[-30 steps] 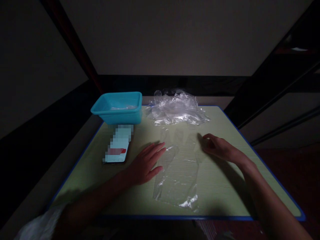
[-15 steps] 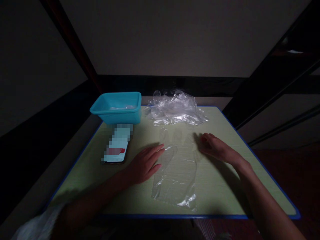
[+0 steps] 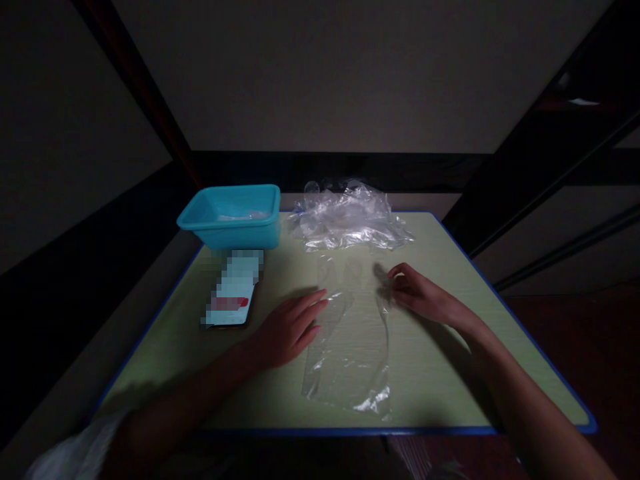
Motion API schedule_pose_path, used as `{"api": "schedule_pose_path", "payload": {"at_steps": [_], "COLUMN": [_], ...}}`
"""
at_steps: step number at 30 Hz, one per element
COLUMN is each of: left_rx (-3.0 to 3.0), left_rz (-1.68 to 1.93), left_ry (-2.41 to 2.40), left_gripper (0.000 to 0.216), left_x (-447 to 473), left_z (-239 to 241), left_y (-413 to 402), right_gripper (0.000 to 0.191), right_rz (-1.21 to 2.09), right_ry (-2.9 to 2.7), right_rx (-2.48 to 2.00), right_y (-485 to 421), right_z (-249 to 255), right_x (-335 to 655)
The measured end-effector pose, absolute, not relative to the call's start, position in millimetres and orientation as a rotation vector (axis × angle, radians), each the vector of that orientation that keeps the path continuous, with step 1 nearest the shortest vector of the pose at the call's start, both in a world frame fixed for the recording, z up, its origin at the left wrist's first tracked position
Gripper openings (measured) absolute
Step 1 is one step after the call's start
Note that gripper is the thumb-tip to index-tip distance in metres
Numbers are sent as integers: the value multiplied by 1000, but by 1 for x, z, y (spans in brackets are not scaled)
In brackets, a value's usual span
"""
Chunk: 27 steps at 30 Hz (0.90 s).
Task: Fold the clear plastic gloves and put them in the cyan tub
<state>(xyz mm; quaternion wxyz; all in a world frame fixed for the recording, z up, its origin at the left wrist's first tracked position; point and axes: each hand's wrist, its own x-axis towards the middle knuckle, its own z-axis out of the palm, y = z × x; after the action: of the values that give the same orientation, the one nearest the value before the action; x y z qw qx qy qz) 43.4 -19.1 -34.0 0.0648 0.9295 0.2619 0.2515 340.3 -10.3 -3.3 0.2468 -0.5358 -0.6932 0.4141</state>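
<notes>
A thin, transparent plastic glove is lying mostly spread, creases remaining; the left hand is resting wide, the right hand curling narrow, hold unclear.

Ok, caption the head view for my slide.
Left hand and right hand flank a clear plastic glove on a table.

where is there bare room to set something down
Bare patches: between flat plastic and right forearm; between left forearm, that plastic and the table's near edge. Crowded: far left, blue tub with phone in front; far middle, crumpled plastic.
</notes>
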Motion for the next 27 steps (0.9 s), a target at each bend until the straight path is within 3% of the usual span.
{"api": "schedule_pose_path", "payload": {"at_steps": [7,13,20,27], "left_rx": [2831,2808,2791,2518], "left_rz": [730,731,690,817], "left_ry": [787,779,777,856], "left_gripper": [34,36,35,24], "left_x": [43,43,42,59], "left_z": [-34,-35,-35,-25], "left_y": [-19,-19,-20,-11], "right_gripper": [35,33,17,12], "right_rz": [1442,1266,1066,1106], "right_ry": [-1480,-1429,-1720,-1957], "right_rx": [-1295,-1287,-1327,-1368], "right_y": [-13,-12,-9,-10], "right_z": [1,6,2,-7], "right_x": [314,316,324,323]}}
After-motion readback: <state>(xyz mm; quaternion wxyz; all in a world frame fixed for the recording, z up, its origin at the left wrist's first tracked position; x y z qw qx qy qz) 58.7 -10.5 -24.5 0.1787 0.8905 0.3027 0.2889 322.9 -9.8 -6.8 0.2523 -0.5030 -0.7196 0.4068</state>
